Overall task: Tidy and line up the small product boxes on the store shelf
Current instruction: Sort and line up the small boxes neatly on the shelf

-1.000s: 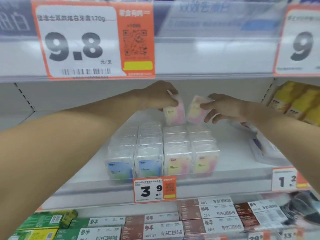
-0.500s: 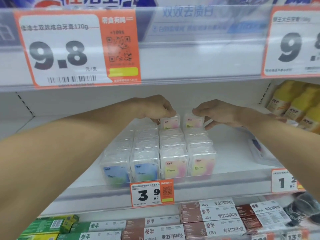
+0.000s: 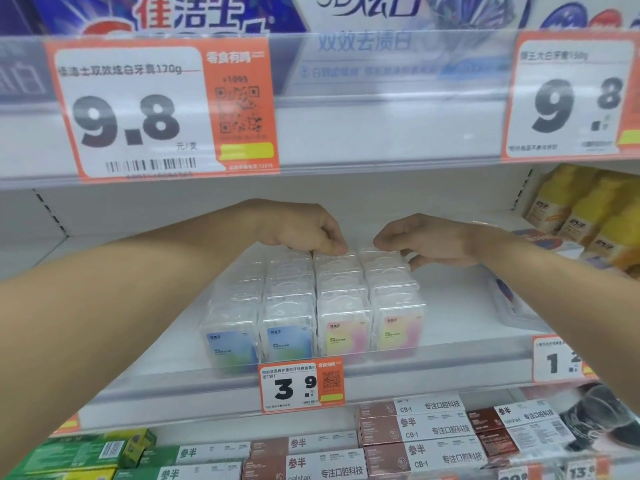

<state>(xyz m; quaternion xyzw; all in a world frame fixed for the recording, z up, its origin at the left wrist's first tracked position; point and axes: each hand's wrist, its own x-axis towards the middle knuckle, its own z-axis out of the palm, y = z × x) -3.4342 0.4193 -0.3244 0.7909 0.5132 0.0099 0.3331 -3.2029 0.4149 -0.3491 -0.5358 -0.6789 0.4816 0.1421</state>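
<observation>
The small clear boxes (image 3: 313,306) stand in four rows at the front edge of the shelf (image 3: 460,306). The left hand (image 3: 304,230) and the right hand (image 3: 426,242) rest with curled fingers on the rearmost boxes; a real grip I cannot tell.

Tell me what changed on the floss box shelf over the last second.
Both hands lowered two pink boxes, held tilted above the stack earlier, into the back of the two right-hand columns. The left hand and right hand now rest fingers on those back boxes. The front boxes stayed put.
</observation>
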